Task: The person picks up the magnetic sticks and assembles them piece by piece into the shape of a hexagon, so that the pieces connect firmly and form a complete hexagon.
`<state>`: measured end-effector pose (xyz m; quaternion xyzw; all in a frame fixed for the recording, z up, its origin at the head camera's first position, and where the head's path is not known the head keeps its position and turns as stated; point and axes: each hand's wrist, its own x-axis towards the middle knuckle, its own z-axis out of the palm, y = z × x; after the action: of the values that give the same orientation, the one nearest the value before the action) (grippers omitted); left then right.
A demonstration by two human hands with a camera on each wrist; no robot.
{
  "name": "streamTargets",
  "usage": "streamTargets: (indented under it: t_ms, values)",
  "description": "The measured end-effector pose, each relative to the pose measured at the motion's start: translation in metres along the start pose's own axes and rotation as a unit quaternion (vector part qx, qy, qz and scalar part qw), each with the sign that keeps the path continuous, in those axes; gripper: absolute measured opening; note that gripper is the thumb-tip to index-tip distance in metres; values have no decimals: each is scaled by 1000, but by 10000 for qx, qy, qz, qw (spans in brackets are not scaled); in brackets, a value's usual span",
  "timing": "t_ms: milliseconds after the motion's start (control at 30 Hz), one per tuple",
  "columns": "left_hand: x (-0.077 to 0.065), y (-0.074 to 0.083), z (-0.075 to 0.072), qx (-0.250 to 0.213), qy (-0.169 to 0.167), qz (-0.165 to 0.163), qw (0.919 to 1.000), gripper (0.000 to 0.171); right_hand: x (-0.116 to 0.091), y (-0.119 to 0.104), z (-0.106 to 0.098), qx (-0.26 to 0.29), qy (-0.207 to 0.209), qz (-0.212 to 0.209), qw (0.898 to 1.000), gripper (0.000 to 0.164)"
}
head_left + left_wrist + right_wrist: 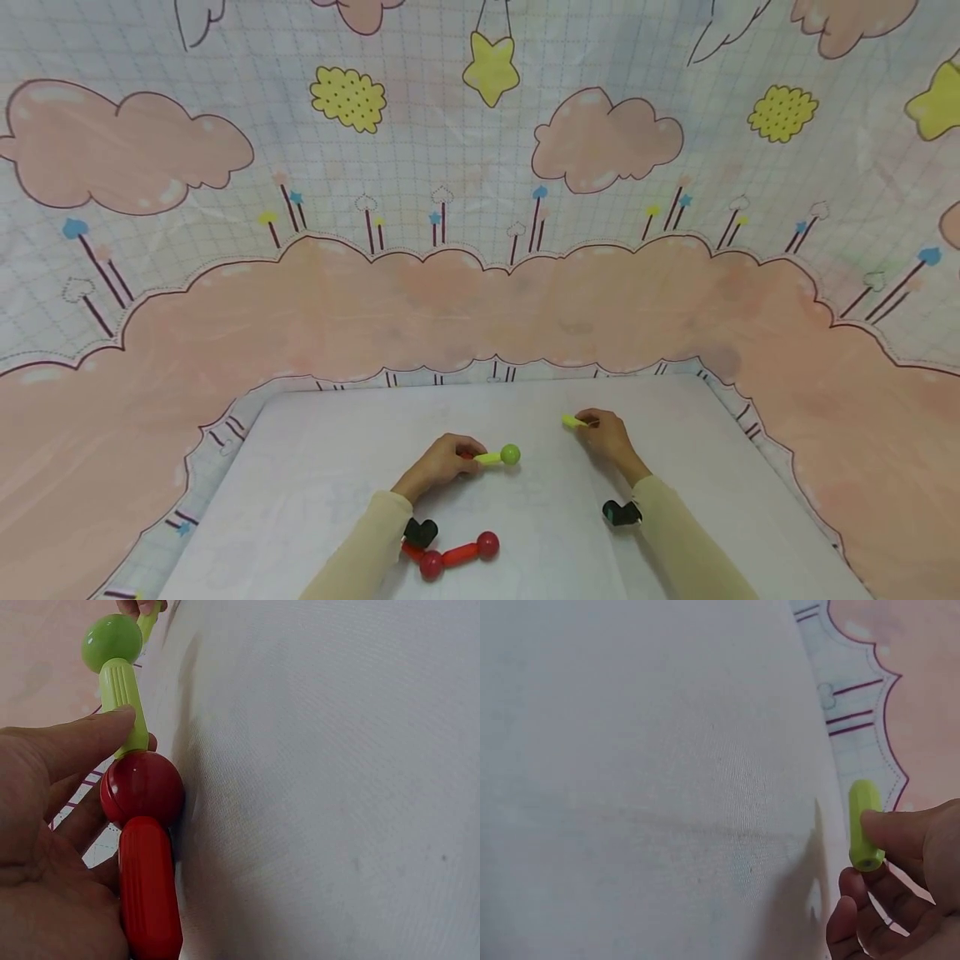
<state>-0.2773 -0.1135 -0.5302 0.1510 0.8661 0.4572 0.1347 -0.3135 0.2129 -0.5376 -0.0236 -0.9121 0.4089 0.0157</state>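
My left hand (448, 458) pinches a yellow-green toy building rod (124, 697) between thumb and fingers. A green ball (510, 454) sits on that rod's far end, and a red ball (142, 787) joins its near end. From the red ball a ribbed red rod (150, 889) runs back along the palm. To the right and farther off, my right hand (606, 435) pinches a loose yellow-green rod (864, 817) by thumb and fingers; a small dark spot shows at its end. It is apart from the green ball.
Below the left wrist lie two red balls (431, 565) with a red rod (460, 555) between them; another red piece is partly covered by the wrist. The white table (540, 517) meets a cloud-patterned cloth (480, 317) at the back and sides.
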Motion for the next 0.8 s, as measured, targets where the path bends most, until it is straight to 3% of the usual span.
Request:
streamTargets:
  t_ms: [300,800]
  values:
    - [0,0,0,0,0,-8,10000,20,-18,-2,-3,43,155,-91,9998,22]
    - [1,0,0,22,10,-32,10000,21,-52,-16,1,275,286,-636,9972,21]
